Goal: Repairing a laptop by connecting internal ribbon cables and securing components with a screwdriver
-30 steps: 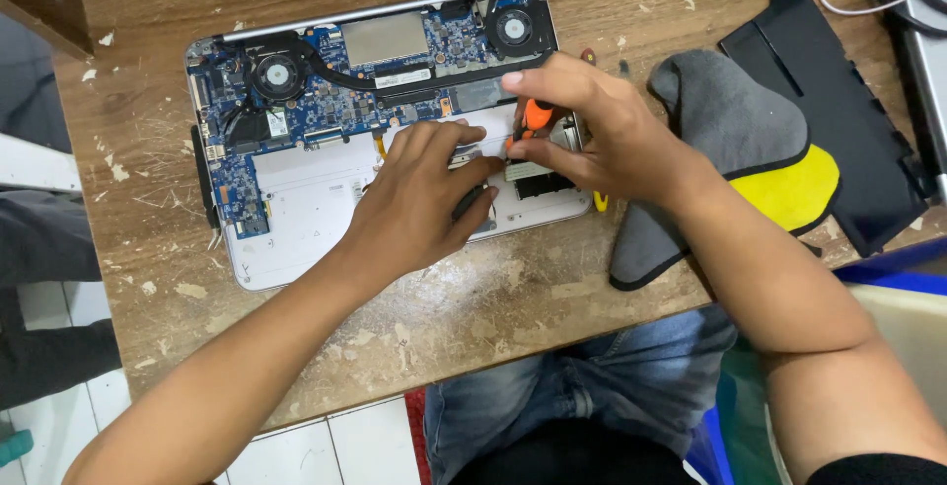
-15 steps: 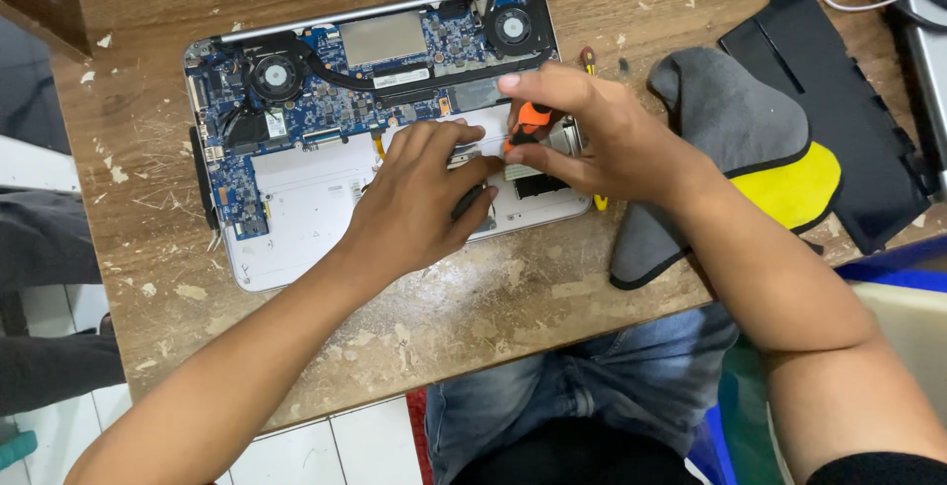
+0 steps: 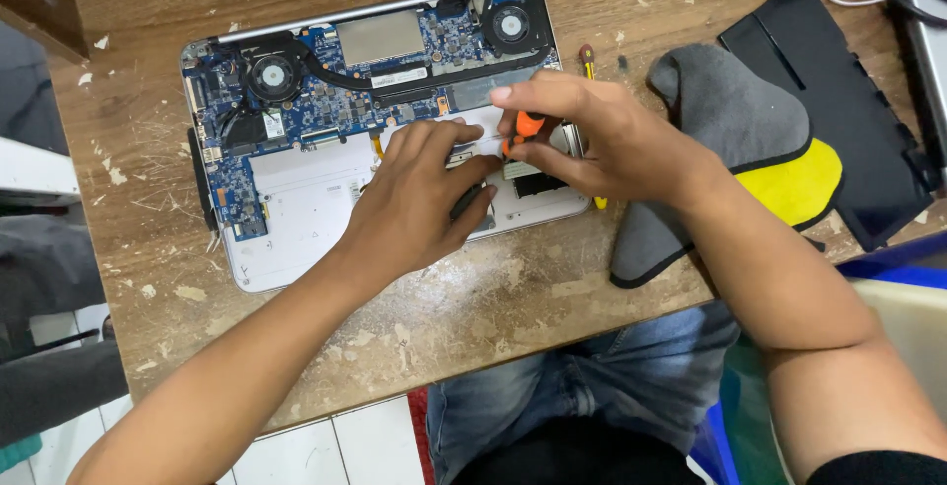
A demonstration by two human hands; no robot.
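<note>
Orange handle: I'm pinching a small screwdriver (image 3: 529, 127) between thumb and fingers of my right hand (image 3: 602, 145), tip pointing down into the opened laptop (image 3: 296, 199), near its right edge.

Left hand: my left hand (image 3: 419, 199) is lying flat on the pale inner shell, fingers a bit spread, fingertips pressing a small part right beside the screwdriver tip. Can't tell what's under them tbh, the fingers are covering it.

What's changing: honestly not much. Compared with a second ago both hands are sitting in almost the same spot; the right one is just nudging a touch left on the handle, so I'm reading it as working one fastener, not moving on.

Laptop: it's lying bottom-open toward the far-left part of the bench (image 3: 444, 317), blue board and two fans (image 3: 268, 77) along its far edge.

Other stuff: a second, yellow-shafted screwdriver (image 3: 588, 59) is lying just beside the laptop's right edge, partly under my right hand. Grey and yellow cloth (image 3: 730, 140) is near the right side, touching the black cover panel (image 3: 838, 100) at the far-right corner.
</note>
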